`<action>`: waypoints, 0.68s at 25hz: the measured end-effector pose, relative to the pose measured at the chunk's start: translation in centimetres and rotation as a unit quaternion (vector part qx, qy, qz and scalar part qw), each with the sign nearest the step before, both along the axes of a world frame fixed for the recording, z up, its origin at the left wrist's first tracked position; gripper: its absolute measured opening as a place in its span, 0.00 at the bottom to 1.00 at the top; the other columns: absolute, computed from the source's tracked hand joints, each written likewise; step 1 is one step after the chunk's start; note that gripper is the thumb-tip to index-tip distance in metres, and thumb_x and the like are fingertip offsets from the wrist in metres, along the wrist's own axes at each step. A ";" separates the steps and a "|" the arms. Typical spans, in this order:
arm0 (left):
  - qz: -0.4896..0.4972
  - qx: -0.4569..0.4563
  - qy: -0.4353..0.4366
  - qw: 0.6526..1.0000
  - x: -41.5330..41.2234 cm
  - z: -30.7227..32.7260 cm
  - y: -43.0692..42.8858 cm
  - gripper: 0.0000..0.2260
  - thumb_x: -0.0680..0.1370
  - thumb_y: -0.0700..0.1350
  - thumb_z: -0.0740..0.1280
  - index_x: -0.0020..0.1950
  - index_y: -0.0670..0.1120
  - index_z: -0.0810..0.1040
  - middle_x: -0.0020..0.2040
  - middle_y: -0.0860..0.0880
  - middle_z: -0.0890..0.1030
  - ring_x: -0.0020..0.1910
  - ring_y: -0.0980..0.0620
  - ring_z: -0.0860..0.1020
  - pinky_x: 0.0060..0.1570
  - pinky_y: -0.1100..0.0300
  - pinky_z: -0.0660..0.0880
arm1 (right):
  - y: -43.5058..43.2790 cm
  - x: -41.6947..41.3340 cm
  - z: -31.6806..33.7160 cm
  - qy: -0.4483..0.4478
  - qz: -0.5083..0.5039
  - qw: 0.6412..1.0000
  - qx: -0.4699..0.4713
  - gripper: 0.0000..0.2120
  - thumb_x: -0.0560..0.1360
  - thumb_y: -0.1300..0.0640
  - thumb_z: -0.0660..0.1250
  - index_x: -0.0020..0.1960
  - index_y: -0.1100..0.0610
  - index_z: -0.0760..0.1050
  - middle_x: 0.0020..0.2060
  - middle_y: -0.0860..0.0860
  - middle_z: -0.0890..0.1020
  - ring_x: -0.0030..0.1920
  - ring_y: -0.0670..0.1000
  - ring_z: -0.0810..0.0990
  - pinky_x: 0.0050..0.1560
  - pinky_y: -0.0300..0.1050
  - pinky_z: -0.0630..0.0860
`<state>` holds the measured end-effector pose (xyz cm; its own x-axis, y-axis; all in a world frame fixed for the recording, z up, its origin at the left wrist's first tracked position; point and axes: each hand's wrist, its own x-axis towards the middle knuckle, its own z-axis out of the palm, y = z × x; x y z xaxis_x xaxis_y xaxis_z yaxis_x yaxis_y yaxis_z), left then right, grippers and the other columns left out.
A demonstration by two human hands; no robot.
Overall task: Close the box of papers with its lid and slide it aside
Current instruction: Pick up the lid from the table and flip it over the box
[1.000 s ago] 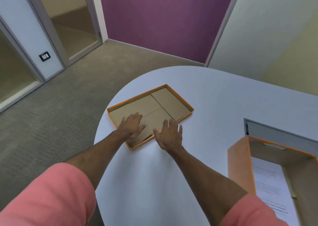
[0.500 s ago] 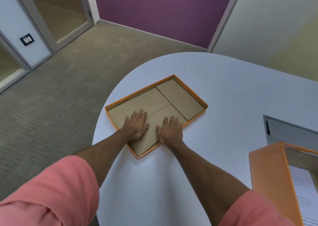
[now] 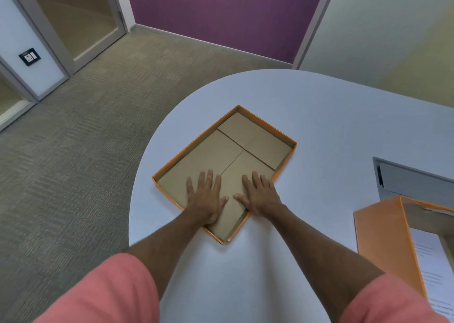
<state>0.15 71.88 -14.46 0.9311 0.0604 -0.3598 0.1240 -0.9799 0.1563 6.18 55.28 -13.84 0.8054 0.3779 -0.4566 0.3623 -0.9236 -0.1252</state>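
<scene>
Both hands, left hand (image 3: 205, 201) and right hand (image 3: 261, 196), rest with fingers spread flat inside the upturned lid (image 3: 258, 138); next comes gripping its rim and carrying it to the box of papers (image 3: 383, 244).

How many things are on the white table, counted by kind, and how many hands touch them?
Orange lid, lying inside-up: 1
Orange box with papers: 1
Grey panel set in the table: 1
Hands resting flat in the lid: 2, left hand and right hand
Total: 3 things, 2 hands
</scene>
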 end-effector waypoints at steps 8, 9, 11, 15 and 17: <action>-0.049 0.034 -0.086 0.995 -0.9 1.1 -3.0 0.29 0.78 0.62 0.49 0.72 0.45 0.63 0.74 0.41 0.64 0.73 0.43 0.61 0.73 0.35 0.44 | -4.4 0.7 1.3 0.012 0.035 0.999 -0.009 0.36 0.77 0.35 0.52 0.78 0.52 0.49 0.78 0.56 0.51 0.78 0.61 0.46 0.77 0.59 0.48; -0.046 0.022 -0.099 0.994 -0.1 1.4 -2.3 0.28 0.78 0.61 0.50 0.72 0.46 0.63 0.74 0.42 0.63 0.74 0.43 0.60 0.74 0.36 0.45 | -4.3 0.6 1.5 -0.017 0.001 0.999 0.028 0.35 0.77 0.36 0.54 0.77 0.54 0.54 0.78 0.56 0.54 0.77 0.62 0.49 0.76 0.59 0.51; -0.035 0.001 -0.101 0.994 2.2 1.9 -0.2 0.28 0.79 0.60 0.50 0.75 0.45 0.59 0.78 0.42 0.55 0.78 0.43 0.53 0.75 0.38 0.44 | -4.1 0.4 1.8 -0.098 -0.112 0.981 0.120 0.32 0.77 0.41 0.59 0.73 0.58 0.59 0.76 0.58 0.57 0.76 0.61 0.55 0.74 0.58 0.59; 0.034 -0.051 -0.031 0.998 6.7 2.6 4.2 0.31 0.81 0.56 0.51 0.79 0.45 0.45 0.80 0.42 0.41 0.79 0.41 0.42 0.75 0.41 0.42 | -4.0 0.1 1.8 -0.051 -0.346 0.923 0.161 0.33 0.77 0.53 0.65 0.74 0.66 0.53 0.75 0.62 0.56 0.76 0.61 0.56 0.71 0.57 0.64; 0.068 -0.074 0.004 0.995 7.9 2.4 5.5 0.30 0.82 0.54 0.53 0.78 0.41 0.47 0.79 0.38 0.48 0.78 0.39 0.50 0.75 0.42 0.49 | -3.9 0.1 1.5 -0.034 -0.387 0.909 0.153 0.27 0.77 0.56 0.64 0.70 0.67 0.60 0.69 0.63 0.65 0.70 0.62 0.65 0.65 0.55 0.69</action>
<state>8.01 77.39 -12.03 0.9154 0.1306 -0.3809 0.2547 -0.9205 0.2964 6.29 51.36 -12.34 0.9068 -0.2120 -0.3644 -0.3635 -0.8310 -0.4211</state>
